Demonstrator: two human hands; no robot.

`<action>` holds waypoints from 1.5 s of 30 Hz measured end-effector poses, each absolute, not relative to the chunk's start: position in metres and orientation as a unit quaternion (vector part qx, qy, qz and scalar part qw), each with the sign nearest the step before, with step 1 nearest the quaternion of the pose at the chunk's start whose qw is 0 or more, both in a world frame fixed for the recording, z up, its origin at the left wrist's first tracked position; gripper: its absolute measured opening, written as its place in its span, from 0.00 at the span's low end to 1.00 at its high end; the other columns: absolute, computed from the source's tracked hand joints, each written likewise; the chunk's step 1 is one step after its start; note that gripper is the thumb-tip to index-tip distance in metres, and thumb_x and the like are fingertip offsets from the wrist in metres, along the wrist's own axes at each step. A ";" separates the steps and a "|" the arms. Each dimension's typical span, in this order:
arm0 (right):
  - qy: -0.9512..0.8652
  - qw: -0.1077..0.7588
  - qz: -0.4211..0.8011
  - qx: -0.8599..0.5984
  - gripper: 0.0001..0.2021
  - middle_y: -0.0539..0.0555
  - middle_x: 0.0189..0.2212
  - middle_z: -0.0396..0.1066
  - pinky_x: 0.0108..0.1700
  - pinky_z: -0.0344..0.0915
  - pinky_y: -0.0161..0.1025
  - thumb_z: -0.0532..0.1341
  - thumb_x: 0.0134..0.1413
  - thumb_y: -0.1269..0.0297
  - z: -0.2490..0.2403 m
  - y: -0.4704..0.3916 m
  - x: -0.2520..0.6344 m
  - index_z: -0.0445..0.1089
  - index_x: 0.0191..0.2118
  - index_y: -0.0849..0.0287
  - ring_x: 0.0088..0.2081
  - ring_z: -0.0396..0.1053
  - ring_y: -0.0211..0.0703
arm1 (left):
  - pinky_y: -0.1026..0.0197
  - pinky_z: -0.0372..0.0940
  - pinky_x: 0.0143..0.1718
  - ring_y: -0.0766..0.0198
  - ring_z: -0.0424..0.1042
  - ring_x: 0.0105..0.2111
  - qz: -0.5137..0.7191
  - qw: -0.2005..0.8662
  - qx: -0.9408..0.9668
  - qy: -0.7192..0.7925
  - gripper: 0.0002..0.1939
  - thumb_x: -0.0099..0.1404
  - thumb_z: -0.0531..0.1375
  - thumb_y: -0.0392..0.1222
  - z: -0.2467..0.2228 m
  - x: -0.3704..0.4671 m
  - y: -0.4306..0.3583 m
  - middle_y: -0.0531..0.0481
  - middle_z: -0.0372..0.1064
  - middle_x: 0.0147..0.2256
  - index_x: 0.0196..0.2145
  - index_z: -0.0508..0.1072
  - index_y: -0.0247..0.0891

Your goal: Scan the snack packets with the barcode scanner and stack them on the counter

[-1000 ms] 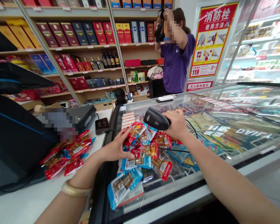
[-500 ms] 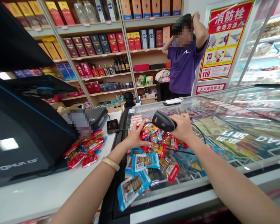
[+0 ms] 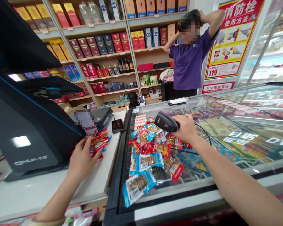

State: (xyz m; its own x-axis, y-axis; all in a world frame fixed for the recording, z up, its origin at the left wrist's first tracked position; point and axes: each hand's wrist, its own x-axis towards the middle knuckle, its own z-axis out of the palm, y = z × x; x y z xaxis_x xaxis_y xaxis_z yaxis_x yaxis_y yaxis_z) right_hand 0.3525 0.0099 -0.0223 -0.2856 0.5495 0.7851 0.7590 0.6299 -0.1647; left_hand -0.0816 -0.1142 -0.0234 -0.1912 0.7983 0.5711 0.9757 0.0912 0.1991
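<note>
My right hand (image 3: 186, 128) is wrapped round the grip of a black barcode scanner (image 3: 165, 121), held over the glass lid with its head pointing left. A dark cable runs from that side. Under and in front of the scanner lies a loose heap of snack packets (image 3: 163, 148), red or blue with clear windows. Nearer me are two blue packets (image 3: 139, 185). My left hand (image 3: 83, 157) lies over a smaller pile of packets (image 3: 101, 139) on the white counter, fingers and thumb apart. Its fingertips touch the pile and partly hide it.
A dark checkout terminal (image 3: 37, 131) stands at left on the white counter (image 3: 94, 185). A black phone-like device (image 3: 117, 125) lies near the glass-topped freezer (image 3: 155, 201). Behind it stands a person in a purple shirt (image 3: 188, 69), arms raised to the head. Shelves of boxes line the wall.
My left hand has left the heap on the freezer lid and moved left to the counter pile. The right hand still holds the scanner in much the same place.
</note>
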 end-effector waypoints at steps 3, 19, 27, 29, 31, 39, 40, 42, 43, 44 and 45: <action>-0.796 0.428 -0.121 -0.412 0.12 0.55 0.34 0.77 0.44 0.49 0.45 0.63 0.46 0.64 -0.024 0.010 0.351 0.75 0.39 0.57 0.38 0.70 0.49 | 0.30 0.64 0.50 0.26 0.69 0.53 -0.256 0.150 -0.549 -0.782 0.35 0.61 0.58 0.59 -0.029 -0.109 -0.126 0.27 0.70 0.53 0.60 0.68 0.37; -0.796 0.436 -0.115 -0.405 0.12 0.54 0.34 0.78 0.44 0.49 0.45 0.62 0.44 0.65 -0.024 0.008 0.347 0.75 0.38 0.56 0.37 0.70 0.48 | 0.40 0.70 0.46 0.41 0.74 0.45 -0.383 0.139 -0.512 -0.757 0.17 0.63 0.53 0.58 0.005 -0.104 -0.165 0.55 0.77 0.42 0.45 0.77 0.58; -0.842 0.414 -0.063 -0.339 0.13 0.54 0.32 0.77 0.44 0.49 0.44 0.65 0.44 0.59 -0.017 0.001 0.343 0.75 0.39 0.56 0.36 0.70 0.47 | 0.46 0.70 0.53 0.49 0.76 0.46 -0.398 0.145 -0.708 -0.565 0.11 0.60 0.64 0.54 0.015 -0.037 -0.148 0.47 0.75 0.47 0.36 0.80 0.47; -0.859 0.402 -0.053 -0.313 0.13 0.53 0.32 0.77 0.44 0.48 0.44 0.65 0.45 0.59 -0.016 0.000 0.342 0.75 0.38 0.56 0.36 0.69 0.46 | 0.48 0.71 0.53 0.52 0.77 0.44 -0.380 0.153 -0.744 -0.528 0.09 0.62 0.64 0.51 0.015 -0.025 -0.143 0.46 0.76 0.45 0.34 0.79 0.46; -0.876 0.383 -0.043 -0.290 0.13 0.54 0.33 0.77 0.43 0.47 0.44 0.65 0.45 0.59 -0.014 -0.002 0.341 0.75 0.39 0.57 0.36 0.70 0.47 | 0.51 0.73 0.50 0.55 0.78 0.43 -0.361 0.164 -0.769 -0.501 0.08 0.64 0.62 0.48 0.014 -0.019 -0.139 0.46 0.76 0.44 0.34 0.79 0.44; -0.908 0.338 -0.002 -0.250 0.15 0.54 0.36 0.79 0.45 0.47 0.44 0.65 0.45 0.62 -0.002 -0.016 0.335 0.75 0.42 0.55 0.39 0.71 0.47 | 0.56 0.73 0.50 0.57 0.78 0.44 -0.292 0.172 -0.834 -0.436 0.07 0.65 0.61 0.45 0.016 -0.007 -0.122 0.44 0.76 0.44 0.35 0.78 0.42; -0.908 0.337 -0.001 -0.248 0.15 0.53 0.36 0.79 0.45 0.46 0.44 0.66 0.45 0.62 -0.001 -0.018 0.334 0.74 0.42 0.55 0.39 0.71 0.47 | 0.56 0.73 0.50 0.57 0.78 0.44 -0.289 0.171 -0.837 -0.432 0.07 0.65 0.61 0.44 0.016 -0.005 -0.120 0.44 0.76 0.44 0.35 0.78 0.42; -0.910 0.332 -0.001 -0.248 0.14 0.53 0.36 0.80 0.45 0.46 0.44 0.66 0.44 0.63 0.001 -0.019 0.334 0.74 0.41 0.55 0.39 0.71 0.47 | 0.57 0.73 0.50 0.56 0.78 0.45 -0.287 0.168 -0.843 -0.423 0.07 0.65 0.61 0.44 0.016 -0.002 -0.117 0.44 0.76 0.44 0.35 0.78 0.42; -0.912 0.327 -0.002 -0.249 0.15 0.53 0.36 0.79 0.45 0.46 0.44 0.66 0.44 0.63 0.002 -0.019 0.334 0.74 0.41 0.55 0.40 0.71 0.47 | 0.57 0.73 0.50 0.56 0.78 0.45 -0.286 0.167 -0.844 -0.421 0.07 0.65 0.61 0.44 0.015 0.000 -0.116 0.44 0.76 0.45 0.36 0.78 0.42; -0.913 0.323 -0.002 -0.250 0.15 0.53 0.37 0.79 0.45 0.46 0.44 0.65 0.44 0.63 0.002 -0.019 0.334 0.74 0.41 0.55 0.40 0.71 0.47 | 0.57 0.73 0.49 0.57 0.78 0.44 -0.285 0.167 -0.846 -0.419 0.07 0.65 0.61 0.44 0.015 0.001 -0.115 0.44 0.76 0.45 0.36 0.78 0.42; -0.914 0.318 -0.002 -0.252 0.15 0.54 0.37 0.79 0.46 0.46 0.44 0.65 0.44 0.63 0.002 -0.019 0.334 0.74 0.42 0.55 0.41 0.71 0.48 | 0.57 0.73 0.49 0.57 0.78 0.44 -0.284 0.168 -0.846 -0.418 0.07 0.65 0.60 0.44 0.014 0.002 -0.114 0.44 0.76 0.45 0.35 0.78 0.42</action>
State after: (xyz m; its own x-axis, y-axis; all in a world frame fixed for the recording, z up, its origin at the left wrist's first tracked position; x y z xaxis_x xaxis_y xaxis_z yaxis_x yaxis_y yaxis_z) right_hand 0.3338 -0.0193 0.0024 -0.6706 0.4588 0.5830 0.4609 0.8734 -0.1572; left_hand 0.0020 -0.1140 0.0139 0.4885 0.6126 0.6214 0.8036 -0.5933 -0.0468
